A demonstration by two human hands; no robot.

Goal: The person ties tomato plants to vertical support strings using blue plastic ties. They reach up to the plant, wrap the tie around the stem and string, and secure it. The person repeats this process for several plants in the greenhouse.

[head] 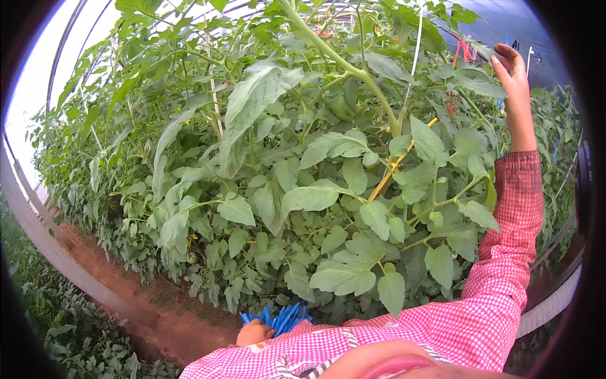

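Observation:
Down at my waist, my left hand [255, 333] is closed around a bundle of blue plastic tie strips [286, 318], whose loose ends fan out. My right hand [513, 78] is raised at the upper right, thumb and curled fingers apart, beside a long leaf [479, 49] of a tomato plant. Thumb and leaf tip look close; whether they touch is unclear. A thick green tomato stem [334, 56] bends across the top middle. An orange-yellow tie [381, 184] hangs amid the leaves below it, and a white support string [416, 45] runs up beside the stem.
Dense tomato foliage [265, 199] fills the space before me. Red ties [461, 51] hang near my right hand. At the left runs a bare reddish soil path [175, 312], with more plants [61, 327] beyond it. Curved greenhouse ribs [64, 45] rise at the upper left.

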